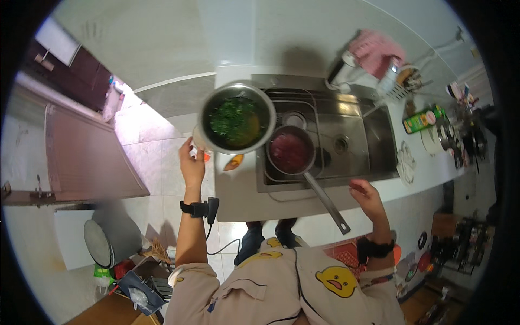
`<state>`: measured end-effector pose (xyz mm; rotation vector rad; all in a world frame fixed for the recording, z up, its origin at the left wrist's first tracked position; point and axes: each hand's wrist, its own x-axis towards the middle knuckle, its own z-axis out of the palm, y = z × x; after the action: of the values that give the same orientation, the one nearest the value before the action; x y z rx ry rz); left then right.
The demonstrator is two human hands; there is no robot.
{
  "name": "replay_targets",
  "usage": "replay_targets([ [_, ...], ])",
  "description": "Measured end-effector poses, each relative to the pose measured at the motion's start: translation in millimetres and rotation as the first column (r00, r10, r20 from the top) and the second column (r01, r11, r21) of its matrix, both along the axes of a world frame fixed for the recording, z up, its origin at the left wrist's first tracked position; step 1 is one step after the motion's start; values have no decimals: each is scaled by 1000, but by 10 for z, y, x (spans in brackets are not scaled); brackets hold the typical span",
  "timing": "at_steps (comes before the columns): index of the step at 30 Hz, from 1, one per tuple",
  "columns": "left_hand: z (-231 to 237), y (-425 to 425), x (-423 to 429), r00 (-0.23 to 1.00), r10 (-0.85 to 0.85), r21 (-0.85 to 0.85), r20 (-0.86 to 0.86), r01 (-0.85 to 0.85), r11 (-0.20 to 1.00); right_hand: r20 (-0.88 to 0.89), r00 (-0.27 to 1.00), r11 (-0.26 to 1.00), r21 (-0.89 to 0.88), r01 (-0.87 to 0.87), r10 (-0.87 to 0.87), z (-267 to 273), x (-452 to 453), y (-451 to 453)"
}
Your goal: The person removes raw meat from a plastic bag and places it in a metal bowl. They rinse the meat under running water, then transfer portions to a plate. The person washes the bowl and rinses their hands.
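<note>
A steel pot (205, 95) holds chopped green leaves (233, 120) in liquid, at the left end of the sink. Beside its lower left rim is my left hand (191, 166), with fingertips at a pale beige thing (200, 139) partly hidden by the pot. Whether the fingers grip it is unclear. A small white and orange item (206, 157) shows by the thumb. Over the sink's left side stands a saucepan (309, 164) with reddish contents (289, 151), its long handle pointing towards me. To the right of that handle, my right hand (369, 200) is empty, fingers loosely bent.
The steel sink (349, 152) has a wire rack (319, 111) at left. A yellow-brown piece (233, 162) lies on the counter (237, 199). Rightward are a white cloth (406, 162), a green bottle (418, 122) and a utensil basket (396, 91). A pink towel (378, 50) hangs behind.
</note>
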<state>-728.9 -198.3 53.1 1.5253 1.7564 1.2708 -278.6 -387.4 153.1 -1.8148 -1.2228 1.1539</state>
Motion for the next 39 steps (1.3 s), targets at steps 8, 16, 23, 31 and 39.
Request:
replay_targets([
  [8,269,-573,1283,922,-387,-91,-3,385,918,-39,978,934,-293,-207,204,-210,375,-69],
  [16,-309,-58,2380,459,-706,-490,-538,512,706,-255,905,820,-391,-418,340,-514,317,-345],
  [23,-732,170,2661,370,-736,-608,-567,414,677,-494,841,833,-354,-425,220,-669,276,-400],
  [31,-367,489,2397,604,-794,-523,-65,657,542,-470,849,847,-327,-420,240,-696,126,-469],
  [39,45,416,2305,712,-657,-483,250,679,552,-500,855,884,-328,-334,138,-549,111,-511],
])
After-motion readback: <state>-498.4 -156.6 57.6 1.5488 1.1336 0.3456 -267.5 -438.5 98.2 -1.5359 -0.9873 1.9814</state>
